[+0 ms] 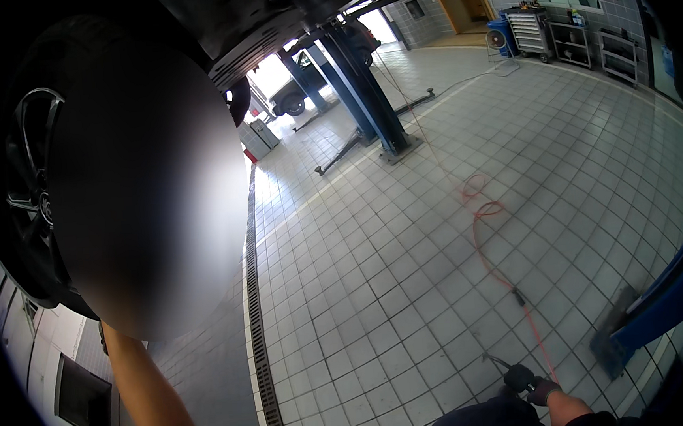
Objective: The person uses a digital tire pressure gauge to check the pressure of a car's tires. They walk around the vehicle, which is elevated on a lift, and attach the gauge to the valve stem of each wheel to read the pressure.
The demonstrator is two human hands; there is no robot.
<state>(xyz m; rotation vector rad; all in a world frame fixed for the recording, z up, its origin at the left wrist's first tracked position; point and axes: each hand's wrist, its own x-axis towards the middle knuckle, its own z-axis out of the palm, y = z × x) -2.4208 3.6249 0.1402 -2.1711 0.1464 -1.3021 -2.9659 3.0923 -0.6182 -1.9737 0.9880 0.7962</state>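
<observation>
My left forearm (pixel 150 392) reaches up at the left beside a raised car wheel (pixel 38 175) with dark spokes. A large blurred patch covers my left hand, so its fingers and anything in them are hidden. Low at the right, my right hand (pixel 541 391) wears a dark glove and is closed around a dark air gun (pixel 518 377). From the gun a thin nozzle points up and left. A red air hose (pixel 533 330) runs over the floor and reaches down beside this hand.
Above me hangs the car's dark underside (pixel 265 28). A blue lift post (pixel 373 92) with floor arms stands ahead; another blue lift part (pixel 664 293) is at the right. A floor grate (pixel 256 322) crosses the tiles. A tool cart (pixel 531 33) and fan (pixel 496 40) stand far right.
</observation>
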